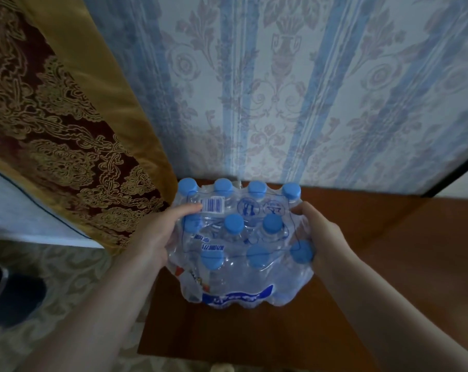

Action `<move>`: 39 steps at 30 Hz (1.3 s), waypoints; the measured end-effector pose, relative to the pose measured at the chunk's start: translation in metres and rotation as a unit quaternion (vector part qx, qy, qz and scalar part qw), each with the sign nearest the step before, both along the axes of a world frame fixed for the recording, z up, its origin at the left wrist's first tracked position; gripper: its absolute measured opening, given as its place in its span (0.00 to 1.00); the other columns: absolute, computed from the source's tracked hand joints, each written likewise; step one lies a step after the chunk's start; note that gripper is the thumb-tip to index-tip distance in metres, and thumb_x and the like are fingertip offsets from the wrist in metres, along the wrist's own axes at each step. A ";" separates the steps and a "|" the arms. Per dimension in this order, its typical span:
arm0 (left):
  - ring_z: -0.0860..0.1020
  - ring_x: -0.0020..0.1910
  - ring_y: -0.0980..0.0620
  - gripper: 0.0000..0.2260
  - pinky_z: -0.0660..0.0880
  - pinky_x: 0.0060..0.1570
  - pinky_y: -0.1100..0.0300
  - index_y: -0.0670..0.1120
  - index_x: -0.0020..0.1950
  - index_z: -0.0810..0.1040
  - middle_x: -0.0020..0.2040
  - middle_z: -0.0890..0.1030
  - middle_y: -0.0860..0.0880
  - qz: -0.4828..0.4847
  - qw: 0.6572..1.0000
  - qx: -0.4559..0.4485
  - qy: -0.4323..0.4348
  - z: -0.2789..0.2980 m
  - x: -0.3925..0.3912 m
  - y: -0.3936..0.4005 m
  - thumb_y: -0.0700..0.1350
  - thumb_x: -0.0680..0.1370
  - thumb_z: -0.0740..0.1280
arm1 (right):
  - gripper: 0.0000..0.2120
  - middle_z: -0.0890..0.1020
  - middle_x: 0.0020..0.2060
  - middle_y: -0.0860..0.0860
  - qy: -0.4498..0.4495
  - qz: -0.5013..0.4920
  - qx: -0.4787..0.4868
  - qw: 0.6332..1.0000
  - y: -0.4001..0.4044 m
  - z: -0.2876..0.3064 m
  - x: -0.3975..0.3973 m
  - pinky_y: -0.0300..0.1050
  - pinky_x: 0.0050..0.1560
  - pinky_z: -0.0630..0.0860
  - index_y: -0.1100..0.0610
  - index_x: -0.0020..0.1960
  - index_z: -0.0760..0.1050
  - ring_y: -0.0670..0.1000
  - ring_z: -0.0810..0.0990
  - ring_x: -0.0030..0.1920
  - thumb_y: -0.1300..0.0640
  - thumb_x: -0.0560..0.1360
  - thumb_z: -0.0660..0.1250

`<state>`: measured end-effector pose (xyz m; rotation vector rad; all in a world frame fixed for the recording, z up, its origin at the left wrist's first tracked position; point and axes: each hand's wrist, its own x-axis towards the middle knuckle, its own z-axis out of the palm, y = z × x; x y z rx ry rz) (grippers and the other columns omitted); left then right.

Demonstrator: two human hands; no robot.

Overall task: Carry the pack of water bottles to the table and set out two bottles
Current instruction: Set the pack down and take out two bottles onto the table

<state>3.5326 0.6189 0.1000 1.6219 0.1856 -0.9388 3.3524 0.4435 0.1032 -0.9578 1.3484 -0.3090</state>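
Note:
A shrink-wrapped pack of water bottles with several blue caps and a blue label band stands over the brown wooden table, close to the wall. My left hand grips the pack's left side, thumb on top near the white barcode sticker. My right hand grips the right side, fingers wrapped around the corner by a cap. Whether the pack rests on the table or hangs just above it cannot be told. The plastic wrap is unbroken on top.
Blue-striped patterned wallpaper rises right behind the table. A gold and dark red curtain hangs at the left. Patterned carpet lies below left, with a dark round object on it.

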 end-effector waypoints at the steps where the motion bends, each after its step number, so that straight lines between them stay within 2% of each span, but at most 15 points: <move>1: 0.87 0.33 0.44 0.16 0.83 0.40 0.51 0.43 0.48 0.86 0.41 0.89 0.42 -0.001 1.000 0.005 -0.002 -0.001 0.003 -0.001 0.46 0.63 0.81 | 0.30 0.83 0.53 0.63 0.006 0.001 0.001 1.000 0.001 -0.001 0.003 0.66 0.52 0.80 0.60 0.53 0.78 0.63 0.84 0.51 0.47 0.55 0.74; 5: 0.87 0.33 0.44 0.20 0.83 0.37 0.52 0.42 0.49 0.86 0.40 0.89 0.42 -0.020 1.000 0.006 0.009 -0.010 0.009 0.002 0.46 0.60 0.82 | 0.28 0.84 0.51 0.63 0.024 0.007 -0.001 1.000 0.001 -0.012 0.008 0.66 0.51 0.80 0.61 0.51 0.78 0.63 0.84 0.50 0.47 0.56 0.74; 8: 0.88 0.43 0.39 0.29 0.83 0.52 0.42 0.43 0.50 0.87 0.44 0.89 0.41 -0.055 0.998 0.021 0.005 -0.013 0.008 0.006 0.51 0.52 0.83 | 0.30 0.83 0.42 0.61 0.029 0.008 -0.016 0.999 -0.001 -0.019 0.005 0.55 0.49 0.80 0.64 0.48 0.79 0.58 0.83 0.41 0.45 0.54 0.73; 10: 0.88 0.44 0.39 0.28 0.82 0.55 0.40 0.44 0.48 0.88 0.43 0.89 0.42 -0.070 0.997 0.037 -0.023 -0.016 0.007 0.008 0.57 0.52 0.82 | 0.28 0.81 0.37 0.62 0.046 0.040 -0.058 0.997 0.000 -0.022 0.002 0.57 0.46 0.81 0.64 0.41 0.79 0.57 0.79 0.37 0.41 0.53 0.71; 14: 0.87 0.40 0.43 0.25 0.83 0.49 0.47 0.49 0.37 0.88 0.39 0.89 0.46 -0.114 0.975 0.131 -0.138 -0.018 0.007 0.011 0.70 0.57 0.74 | 0.33 0.86 0.43 0.63 0.094 0.113 -0.128 0.981 0.000 -0.023 -0.002 0.62 0.50 0.81 0.65 0.43 0.82 0.62 0.85 0.44 0.35 0.57 0.67; 17: 0.84 0.41 0.48 0.30 0.78 0.42 0.54 0.49 0.39 0.86 0.41 0.87 0.47 -0.191 0.933 0.206 -0.225 -0.015 0.009 0.013 0.75 0.68 0.64 | 0.35 0.84 0.45 0.61 0.129 0.173 -0.181 0.959 -0.004 -0.022 -0.006 0.61 0.53 0.80 0.65 0.50 0.79 0.61 0.83 0.47 0.34 0.63 0.64; 19: 0.82 0.41 0.50 0.34 0.74 0.38 0.56 0.48 0.43 0.84 0.42 0.85 0.49 -0.230 0.898 0.245 -0.284 -0.009 0.007 0.017 0.78 0.68 0.58 | 0.31 0.81 0.48 0.56 0.194 0.202 -0.294 0.914 -0.004 -0.020 -0.013 0.58 0.56 0.77 0.61 0.57 0.74 0.57 0.79 0.51 0.35 0.69 0.65; 22: 0.79 0.58 0.44 0.31 0.77 0.51 0.49 0.48 0.67 0.75 0.61 0.79 0.43 -0.151 0.784 0.298 -0.523 -0.002 -0.008 0.019 0.68 0.73 0.65 | 0.21 0.78 0.48 0.50 0.197 0.188 -0.592 0.758 -0.001 -0.006 -0.022 0.52 0.52 0.69 0.54 0.57 0.72 0.54 0.76 0.51 0.42 0.71 0.67; 24: 0.79 0.53 0.47 0.19 0.76 0.46 0.54 0.50 0.62 0.77 0.55 0.79 0.48 -0.121 0.727 0.216 -0.640 0.008 -0.030 0.008 0.57 0.74 0.71 | 0.13 0.75 0.38 0.45 0.126 0.258 -0.667 0.688 0.005 0.009 -0.019 0.47 0.45 0.68 0.51 0.51 0.74 0.50 0.75 0.41 0.44 0.73 0.67; 26: 0.78 0.43 0.53 0.12 0.76 0.40 0.57 0.52 0.51 0.78 0.44 0.75 0.56 -0.190 0.734 0.145 -0.636 0.018 -0.053 -0.006 0.55 0.73 0.74 | 0.13 0.70 0.32 0.42 0.123 0.379 -0.653 0.644 0.013 0.018 -0.011 0.41 0.34 0.63 0.50 0.49 0.71 0.49 0.71 0.34 0.42 0.74 0.66; 28: 0.76 0.39 0.54 0.15 0.71 0.37 0.57 0.52 0.47 0.74 0.37 0.70 0.57 -0.270 0.720 0.170 -0.616 0.022 -0.067 -0.018 0.59 0.71 0.74 | 0.15 0.70 0.32 0.45 0.165 0.451 -0.620 0.620 0.017 0.020 -0.001 0.41 0.27 0.58 0.49 0.50 0.65 0.52 0.71 0.33 0.42 0.74 0.66; 30: 0.77 0.42 0.50 0.18 0.65 0.38 0.57 0.52 0.47 0.68 0.34 0.67 0.58 -0.303 0.683 0.214 -0.629 0.024 -0.068 -0.023 0.60 0.73 0.73 | 0.17 0.72 0.35 0.47 0.198 0.474 -0.585 0.628 0.015 0.021 0.007 0.43 0.26 0.60 0.49 0.51 0.62 0.54 0.73 0.34 0.44 0.73 0.68; 35: 0.79 0.54 0.45 0.14 0.64 0.42 0.55 0.51 0.53 0.68 0.52 0.82 0.48 -0.375 0.602 0.288 -0.644 0.028 -0.065 -0.032 0.57 0.77 0.68 | 0.22 0.71 0.35 0.46 0.245 0.541 -0.564 0.574 0.011 0.022 0.022 0.44 0.32 0.66 0.52 0.62 0.65 0.51 0.70 0.35 0.44 0.75 0.67; 37: 0.78 0.56 0.44 0.13 0.63 0.43 0.55 0.51 0.55 0.69 0.55 0.82 0.46 -0.387 0.594 0.296 -0.640 0.028 -0.065 -0.033 0.56 0.79 0.66 | 0.20 0.78 0.44 0.51 0.259 0.559 -0.571 0.542 0.011 0.021 0.024 0.46 0.35 0.67 0.52 0.62 0.66 0.53 0.71 0.38 0.43 0.76 0.66; 39: 0.79 0.55 0.44 0.14 0.60 0.43 0.55 0.51 0.58 0.70 0.54 0.83 0.47 -0.367 0.602 0.298 -0.643 0.025 -0.068 -0.031 0.58 0.80 0.65 | 0.22 0.78 0.44 0.52 0.261 0.559 -0.571 0.542 0.010 0.020 0.024 0.47 0.35 0.66 0.52 0.63 0.65 0.53 0.71 0.38 0.41 0.76 0.64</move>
